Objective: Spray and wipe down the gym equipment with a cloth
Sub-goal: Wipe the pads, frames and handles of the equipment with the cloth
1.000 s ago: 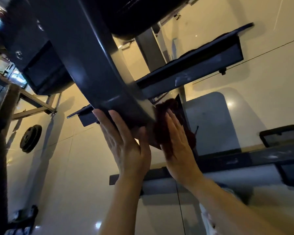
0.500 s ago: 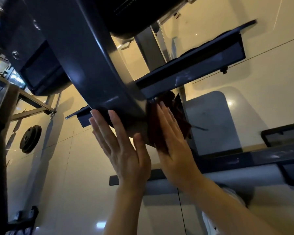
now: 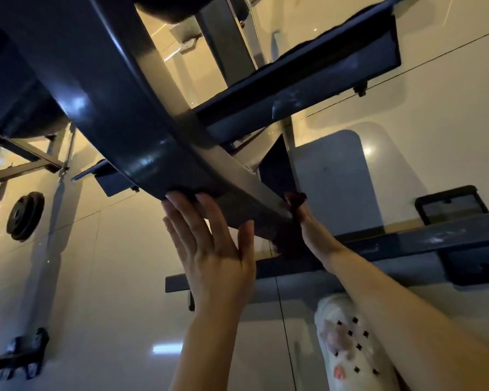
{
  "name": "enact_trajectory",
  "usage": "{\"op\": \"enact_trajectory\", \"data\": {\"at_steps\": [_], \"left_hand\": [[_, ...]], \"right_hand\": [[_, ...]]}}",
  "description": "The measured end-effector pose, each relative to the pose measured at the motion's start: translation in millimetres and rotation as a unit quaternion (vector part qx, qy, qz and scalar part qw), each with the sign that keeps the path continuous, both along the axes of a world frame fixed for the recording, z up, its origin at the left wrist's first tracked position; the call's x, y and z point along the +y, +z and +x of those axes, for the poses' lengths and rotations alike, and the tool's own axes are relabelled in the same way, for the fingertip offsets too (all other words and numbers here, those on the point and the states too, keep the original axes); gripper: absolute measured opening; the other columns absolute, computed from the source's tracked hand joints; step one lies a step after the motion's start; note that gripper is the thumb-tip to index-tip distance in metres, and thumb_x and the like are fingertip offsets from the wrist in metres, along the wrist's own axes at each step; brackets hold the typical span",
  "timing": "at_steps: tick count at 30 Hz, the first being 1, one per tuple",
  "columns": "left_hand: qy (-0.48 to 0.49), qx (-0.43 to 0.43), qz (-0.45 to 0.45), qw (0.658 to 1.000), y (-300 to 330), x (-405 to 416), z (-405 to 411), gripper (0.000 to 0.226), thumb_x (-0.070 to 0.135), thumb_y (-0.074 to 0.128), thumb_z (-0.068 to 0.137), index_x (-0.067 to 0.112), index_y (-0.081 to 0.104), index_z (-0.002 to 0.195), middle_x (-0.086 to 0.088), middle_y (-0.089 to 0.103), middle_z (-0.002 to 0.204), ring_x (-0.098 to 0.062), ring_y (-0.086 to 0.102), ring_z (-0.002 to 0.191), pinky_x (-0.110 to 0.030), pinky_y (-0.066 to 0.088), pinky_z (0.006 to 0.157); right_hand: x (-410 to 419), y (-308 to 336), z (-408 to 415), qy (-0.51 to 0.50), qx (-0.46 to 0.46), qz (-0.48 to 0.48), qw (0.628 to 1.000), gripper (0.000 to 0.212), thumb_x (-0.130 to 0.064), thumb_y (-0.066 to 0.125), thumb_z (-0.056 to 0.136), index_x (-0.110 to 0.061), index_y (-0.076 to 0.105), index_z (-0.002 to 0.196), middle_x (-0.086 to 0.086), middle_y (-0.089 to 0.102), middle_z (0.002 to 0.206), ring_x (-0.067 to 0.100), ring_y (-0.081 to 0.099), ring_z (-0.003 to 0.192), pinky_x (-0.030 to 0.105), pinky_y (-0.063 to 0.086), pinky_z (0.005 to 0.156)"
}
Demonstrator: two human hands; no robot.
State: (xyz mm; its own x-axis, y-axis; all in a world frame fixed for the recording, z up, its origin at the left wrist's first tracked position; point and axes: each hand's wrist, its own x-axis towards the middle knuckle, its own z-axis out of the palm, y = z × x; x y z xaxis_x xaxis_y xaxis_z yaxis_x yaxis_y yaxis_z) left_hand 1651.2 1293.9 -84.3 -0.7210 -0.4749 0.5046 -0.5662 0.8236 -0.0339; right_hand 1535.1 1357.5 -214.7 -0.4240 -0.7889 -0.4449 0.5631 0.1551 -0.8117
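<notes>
Two bare hands at lower end of curved dark-blue metal machine frame. Left hand flat against frame's underside, fingers straight, holding nothing. Right hand right of frame end, pressing dark-red cloth to its far face; fingers hidden, grip unclear. White perforated clog below frame, on glossy floor.

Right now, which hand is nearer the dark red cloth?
Right. The right hand presses the dark red cloth against the machine frame; the left hand rests flat on the frame, apart from the cloth.
</notes>
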Motion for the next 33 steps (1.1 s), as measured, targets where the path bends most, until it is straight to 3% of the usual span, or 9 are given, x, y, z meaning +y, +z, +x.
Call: {"op": "enact_trajectory", "data": {"at_steps": [5,7,9,16,18,22,27,30,33], "left_hand": [[0.002,0.014,0.029,0.999,1,7,1,0.071,0.05,0.025,0.103,0.029,-0.025,0.149,0.008,-0.036,0.153,-0.02,-0.023,0.146,-0.055,0.011,0.119],[-0.013,0.027,0.048,0.998,1,6,-2,0.069,0.047,0.025,0.104,0.033,-0.024,0.149,0.012,-0.037,0.152,-0.018,-0.024,0.146,-0.048,0.004,0.122],[-0.03,0.044,0.06,0.997,1,5,-4,0.07,0.039,0.03,0.103,0.035,-0.023,0.148,0.014,-0.035,0.152,-0.017,-0.023,0.146,-0.042,-0.001,0.122],[-0.083,0.05,0.138,0.986,14,11,1,0.059,0.058,0.0,0.099,0.036,-0.01,0.152,0.014,-0.023,0.158,-0.019,-0.015,0.149,-0.039,-0.004,0.121],[-0.033,0.028,0.174,0.984,7,9,7,0.07,0.067,0.0,0.095,0.032,-0.002,0.155,-0.003,-0.014,0.162,-0.032,-0.005,0.15,-0.047,0.006,0.121],[0.192,0.007,0.4,0.896,2,9,21,0.134,0.098,0.0,0.063,-0.001,0.034,0.146,-0.031,0.034,0.147,-0.049,0.032,0.137,-0.062,0.029,0.11],[-0.043,0.049,0.235,0.97,23,25,2,0.061,0.069,-0.001,0.093,0.046,-0.011,0.15,0.017,-0.022,0.159,-0.021,-0.014,0.149,-0.051,-0.002,0.121],[-0.049,0.067,0.221,0.972,25,25,3,0.059,0.068,-0.001,0.094,0.048,-0.012,0.149,0.023,-0.025,0.155,-0.015,-0.017,0.148,-0.051,-0.004,0.121],[-0.053,0.064,0.221,0.972,27,24,2,0.06,0.067,-0.002,0.094,0.047,-0.012,0.149,0.023,-0.025,0.155,-0.015,-0.018,0.148,-0.052,-0.005,0.12]], "right_hand": [[1,42,21,-0.091,0.067,0.031,0.993,0.046,-0.041,0.028,0.105,-0.039,0.021,0.151,-0.008,0.024,0.158,0.008,0.023,0.142,0.024,0.02,0.11],[1,72,41,-0.143,0.215,-0.048,0.965,0.045,-0.04,0.028,0.103,-0.052,0.019,0.146,-0.007,0.023,0.159,0.018,0.023,0.146,0.042,0.024,0.117],[4,105,55,-0.138,0.232,-0.131,0.954,0.047,-0.049,0.021,0.097,-0.067,0.011,0.139,-0.031,0.011,0.156,0.006,0.009,0.149,0.048,0.016,0.121],[4,70,53,-0.122,0.333,-0.1,0.929,0.06,-0.065,0.012,0.096,-0.043,-0.003,0.15,-0.03,-0.002,0.157,0.002,0.0,0.148,0.046,0.015,0.121],[8,41,44,-0.081,0.339,-0.049,0.936,0.062,-0.062,0.018,0.097,-0.039,-0.001,0.151,-0.02,0.002,0.159,0.001,0.002,0.148,0.041,0.017,0.122],[26,-7,21,0.047,0.379,0.067,0.922,0.059,-0.04,0.03,0.102,-0.03,0.005,0.154,-0.01,0.009,0.161,0.01,0.014,0.147,0.038,0.023,0.119],[32,-5,17,0.08,0.308,0.114,0.941,0.059,-0.036,0.033,0.103,-0.032,0.006,0.155,-0.01,0.015,0.161,0.018,0.028,0.144,0.041,0.032,0.112],[26,20,34,-0.015,0.312,0.099,0.945,0.055,-0.029,0.036,0.104,-0.03,0.01,0.152,-0.01,0.016,0.159,0.016,0.023,0.146,0.039,0.027,0.116],[8,73,59,-0.19,0.412,-0.016,0.891,0.06,-0.024,0.048,0.098,-0.023,0.02,0.152,-0.005,0.026,0.155,0.019,0.025,0.145,0.042,0.032,0.115]]}}
